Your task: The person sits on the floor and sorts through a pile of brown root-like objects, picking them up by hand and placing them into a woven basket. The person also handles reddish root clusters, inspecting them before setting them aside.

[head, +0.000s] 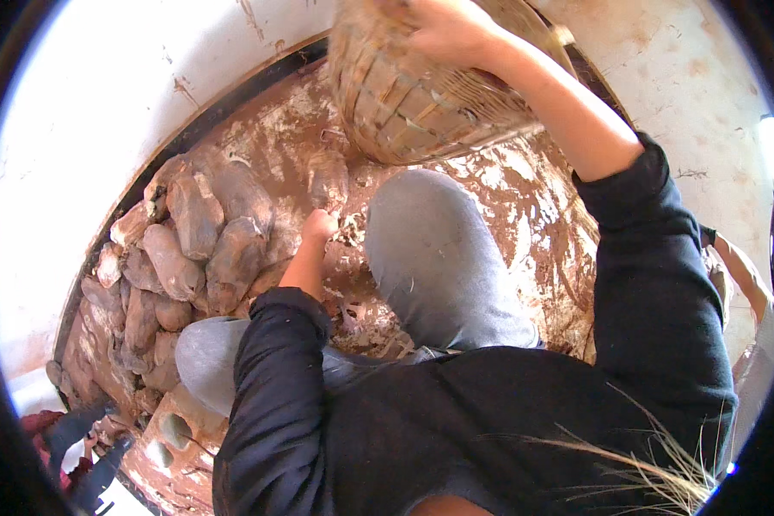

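My right hand point(448, 32) grips a large woven bamboo basket point(413, 106), which is tilted on its side with its slatted wall facing me. The hand and part of the basket are blurred, and the top of the frame cuts the basket off. Low in front of me, my left hand point(320, 226) is at the near end of a brown tuber-like lump point(327, 177) on the soiled floor. Its fingers are mostly hidden, so whether they hold the lump is unclear. Pale scraps point(351, 229) lie just beside that hand.
A pile of large brown tubers point(193, 213) rises on the left against a white wall point(116, 116). Behind it sits a hollow block point(184, 426) with round holes. One person's dark-clad legs point(97, 451) show at lower left, and another person's arm point(742, 271) at far right.
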The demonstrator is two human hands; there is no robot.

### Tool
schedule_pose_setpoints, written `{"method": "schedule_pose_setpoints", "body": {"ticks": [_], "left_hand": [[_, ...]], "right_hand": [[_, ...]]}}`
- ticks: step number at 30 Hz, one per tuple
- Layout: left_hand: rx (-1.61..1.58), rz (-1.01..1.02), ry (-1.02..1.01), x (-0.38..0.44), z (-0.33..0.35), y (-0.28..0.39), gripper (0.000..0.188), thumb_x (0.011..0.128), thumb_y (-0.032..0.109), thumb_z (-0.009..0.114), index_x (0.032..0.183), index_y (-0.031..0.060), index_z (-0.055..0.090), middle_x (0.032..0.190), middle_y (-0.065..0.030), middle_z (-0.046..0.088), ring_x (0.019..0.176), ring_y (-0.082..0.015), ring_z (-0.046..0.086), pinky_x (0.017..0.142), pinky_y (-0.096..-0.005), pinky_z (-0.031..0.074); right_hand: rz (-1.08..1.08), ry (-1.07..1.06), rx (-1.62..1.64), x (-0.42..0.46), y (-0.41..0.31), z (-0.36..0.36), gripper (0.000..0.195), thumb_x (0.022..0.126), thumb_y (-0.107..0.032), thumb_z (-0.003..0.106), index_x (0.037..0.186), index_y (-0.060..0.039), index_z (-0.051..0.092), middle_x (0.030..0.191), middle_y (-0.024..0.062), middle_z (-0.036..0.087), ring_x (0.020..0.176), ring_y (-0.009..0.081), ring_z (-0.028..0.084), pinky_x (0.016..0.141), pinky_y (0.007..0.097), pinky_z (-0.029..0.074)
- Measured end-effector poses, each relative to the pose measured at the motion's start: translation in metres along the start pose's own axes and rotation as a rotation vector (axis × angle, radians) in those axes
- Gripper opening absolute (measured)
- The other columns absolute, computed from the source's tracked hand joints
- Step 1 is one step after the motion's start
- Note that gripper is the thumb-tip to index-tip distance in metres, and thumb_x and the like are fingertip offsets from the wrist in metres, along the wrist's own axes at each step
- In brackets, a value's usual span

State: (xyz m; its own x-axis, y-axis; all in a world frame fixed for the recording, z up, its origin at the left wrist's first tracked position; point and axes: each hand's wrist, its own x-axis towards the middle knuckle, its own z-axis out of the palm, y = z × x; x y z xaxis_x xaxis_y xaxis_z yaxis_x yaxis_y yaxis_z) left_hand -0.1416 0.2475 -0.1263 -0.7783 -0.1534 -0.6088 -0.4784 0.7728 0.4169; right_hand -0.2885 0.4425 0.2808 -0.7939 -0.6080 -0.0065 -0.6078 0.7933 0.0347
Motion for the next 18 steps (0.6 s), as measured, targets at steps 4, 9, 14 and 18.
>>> {"method": "schedule_pose_setpoints", "body": {"ticks": [4, 9, 14, 18], "left_hand": [[0.017, -0.017, -0.03, -0.005, 0.002, -0.003, 0.042, 0.082, 0.038, 0.05, 0.095, 0.0027, 0.067, 0.103, -0.0226, 0.062, 0.099, -0.0377, 0.059, 0.085, -0.0427, 0.047], [0.175, 0.104, -0.024, -0.031, -0.011, 0.02, 0.03, 0.075, 0.021, 0.05, 0.095, 0.0085, 0.069, 0.105, -0.0166, 0.063, 0.1, -0.0313, 0.06, 0.084, -0.0399, 0.049], [0.189, 0.198, 0.013, -0.03, 0.003, 0.028, 0.03, 0.076, 0.022, 0.051, 0.096, 0.0064, 0.068, 0.108, -0.0162, 0.062, 0.102, -0.0324, 0.059, 0.086, -0.0387, 0.048], [0.195, 0.19, -0.054, 0.022, 0.019, -0.016, 0.026, 0.079, 0.023, 0.054, 0.091, 0.005, 0.069, 0.093, -0.015, 0.065, 0.084, -0.028, 0.062, 0.072, -0.038, 0.048]], "right_hand": [[-0.354, -0.011, -0.035, -0.015, -0.057, 0.017, 0.027, 0.067, -0.011, 0.058, 0.09, -0.0002, 0.049, 0.072, 0.0221, 0.061, 0.074, 0.0396, 0.06, 0.066, 0.047, 0.048], [-0.559, -0.068, -0.146, -0.061, -0.049, 0.039, 0.038, 0.062, -0.004, 0.057, 0.098, -0.0025, 0.046, 0.059, 0.0153, 0.057, 0.061, 0.036, 0.06, 0.054, 0.0466, 0.045], [-0.415, -0.011, -0.151, -0.089, 0.009, 0.052, 0.043, 0.065, -0.006, 0.058, 0.107, -0.0039, 0.045, 0.059, 0.0154, 0.057, 0.059, 0.0356, 0.059, 0.053, 0.0471, 0.044], [-0.359, 0.197, -0.191, -0.073, -0.011, 0.062, 0.052, 0.074, -0.011, 0.061, 0.121, -0.0033, 0.04, 0.096, 0.0182, 0.059, 0.089, 0.0342, 0.059, 0.074, 0.0434, 0.048]]}}
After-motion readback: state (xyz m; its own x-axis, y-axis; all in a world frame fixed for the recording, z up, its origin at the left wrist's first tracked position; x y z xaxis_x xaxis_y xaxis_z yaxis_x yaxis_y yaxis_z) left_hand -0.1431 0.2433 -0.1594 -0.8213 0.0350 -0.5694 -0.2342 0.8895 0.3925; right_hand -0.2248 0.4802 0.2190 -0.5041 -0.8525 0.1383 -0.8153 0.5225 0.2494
